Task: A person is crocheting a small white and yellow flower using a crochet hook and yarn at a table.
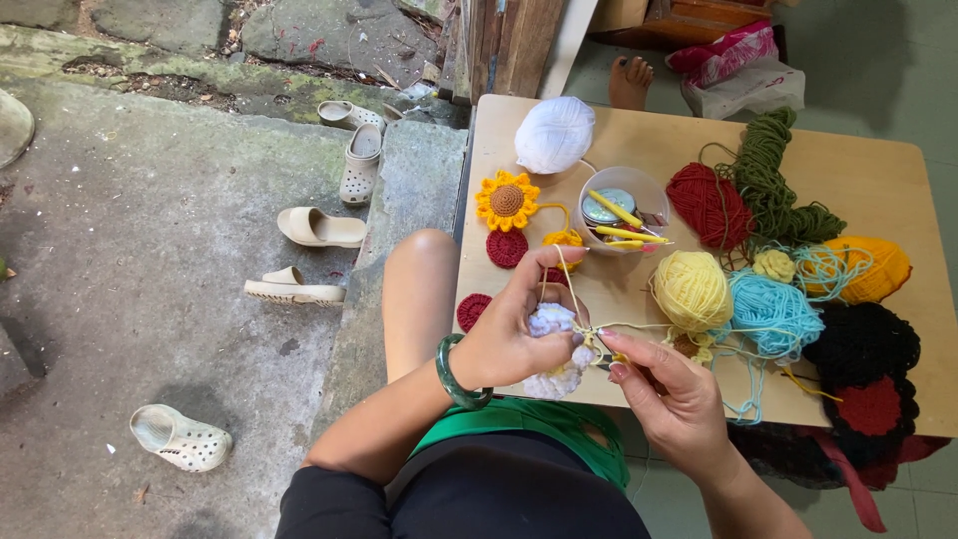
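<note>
Holding the small white crocheted piece point(552, 320) in your left hand point(519, 334), you have it pinched above the near edge of the light wooden table point(898, 170), with a pale yellow strand point(565, 268) running up over your raised forefinger. Your right hand point(667, 384) is closed, fingertips together, on what appears to be a slim crochet hook point(603, 356); its tip is too small to make out.

Findings and advice:
- Keep the strand taut over that forefinger so each loop stays even.
- Keep the work close to the hook tip and turn the piece, not the wrist.
- Let the pale yellow ball of yarn point(691, 289) feed freely; the light blue yarn ball point(773, 314) lies touching it, and loose strands there could snag.
- The clear plastic bowl of tools point(624, 210) stands apart, within reach.
</note>
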